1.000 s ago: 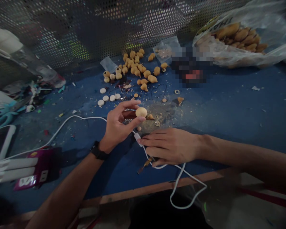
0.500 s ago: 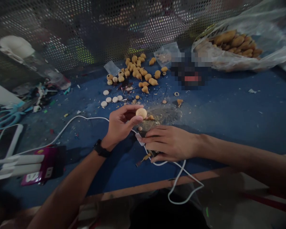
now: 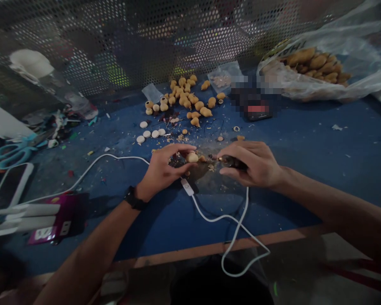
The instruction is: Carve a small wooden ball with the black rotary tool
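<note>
My left hand is closed on a small gourd, its pale round end showing between thumb and forefinger. My right hand is wrapped around a small electric drill. The drill's dark body is mostly hidden by the fingers, and its tip points left at the gourd, a short gap away. A white cable trails down from the right hand. Its inline switch lies on the blue table just below the left hand. Shavings are scattered between the two hands.
Behind the hands lie a pile of small gourds, several white discs and a plastic bag of gourds. On the left are blue scissors, a phone and a purple box. A perforated screen borders the back.
My right hand has picked up the drill from beside the cable switch and moved up and right with it. The left hand has turned slightly, lowering the gourd a little.
</note>
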`<state>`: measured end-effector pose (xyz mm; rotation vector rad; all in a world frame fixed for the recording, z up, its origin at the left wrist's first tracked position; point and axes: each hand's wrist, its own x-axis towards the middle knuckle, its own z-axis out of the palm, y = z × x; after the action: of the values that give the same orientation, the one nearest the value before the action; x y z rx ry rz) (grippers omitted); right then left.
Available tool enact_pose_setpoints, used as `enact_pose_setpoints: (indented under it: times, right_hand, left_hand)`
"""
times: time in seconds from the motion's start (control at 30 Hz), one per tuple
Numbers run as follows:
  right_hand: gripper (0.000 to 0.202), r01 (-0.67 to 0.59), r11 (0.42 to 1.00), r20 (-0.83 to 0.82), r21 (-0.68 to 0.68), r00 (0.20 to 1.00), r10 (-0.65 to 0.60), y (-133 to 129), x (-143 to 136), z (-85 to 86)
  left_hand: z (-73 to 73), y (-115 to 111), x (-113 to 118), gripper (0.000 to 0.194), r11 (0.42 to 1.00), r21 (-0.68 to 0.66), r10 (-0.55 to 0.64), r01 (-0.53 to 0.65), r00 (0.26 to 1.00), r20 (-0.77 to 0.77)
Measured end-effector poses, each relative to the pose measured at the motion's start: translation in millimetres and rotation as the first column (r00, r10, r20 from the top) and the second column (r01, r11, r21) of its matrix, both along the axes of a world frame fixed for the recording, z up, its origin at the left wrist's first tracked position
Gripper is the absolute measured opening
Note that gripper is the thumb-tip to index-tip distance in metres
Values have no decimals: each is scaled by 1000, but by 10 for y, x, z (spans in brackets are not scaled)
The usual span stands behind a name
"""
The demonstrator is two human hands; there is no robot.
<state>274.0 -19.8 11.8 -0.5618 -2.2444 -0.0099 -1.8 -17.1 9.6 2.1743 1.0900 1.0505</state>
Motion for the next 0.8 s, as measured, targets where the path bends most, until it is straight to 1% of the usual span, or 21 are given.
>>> enact_pose_setpoints:
  times: [0.07, 0.13, 0.3, 0.43, 0.5, 0.6, 0.67, 0.73, 0.8]
  right_hand:
    - [32, 62, 998, 20, 14, 998, -62, 26, 13, 2]
    - [32, 91, 995, 23, 33, 996, -92, 42, 16, -5]
    - [33, 144, 989, 46, 27, 988, -145, 66, 17, -72]
    - [33, 193, 981, 65, 2, 979, -193, 90, 17, -134]
    - [34, 203, 979, 73, 7, 976, -203, 100, 15, -149]
    - [35, 201, 978, 107, 54, 973, -206, 105, 16, -142]
    - [35, 182, 977, 158, 113, 967, -198, 102, 19, -121]
    - [33, 120, 976, 235, 180, 958, -162, 98, 24, -95]
    - [32, 56, 972, 276, 230, 954, -120, 93, 27, -67]
  left_hand:
    - [-7, 18, -25, 21, 997, 76, -3, 7, 999, -52]
    - [-39, 40, -55, 15, 992, 122, -3, 12, 997, -76]
    - [-114, 64, -99, 22, 988, 151, -21, 45, 988, -152]
    - [-80, 48, -79, 15, 989, 142, -26, 44, 991, -130]
    - [-43, 37, -67, 18, 991, 128, -8, 25, 991, -134]
    - [9, 11, -56, 36, 991, 131, 59, -38, 986, -158]
    - [34, -15, -50, 37, 985, 169, 59, -38, 991, -120]
    - [56, -50, -37, 31, 982, 189, -2, 14, 998, -62]
    - [81, -91, -15, 25, 985, 153, -76, 74, 997, 3]
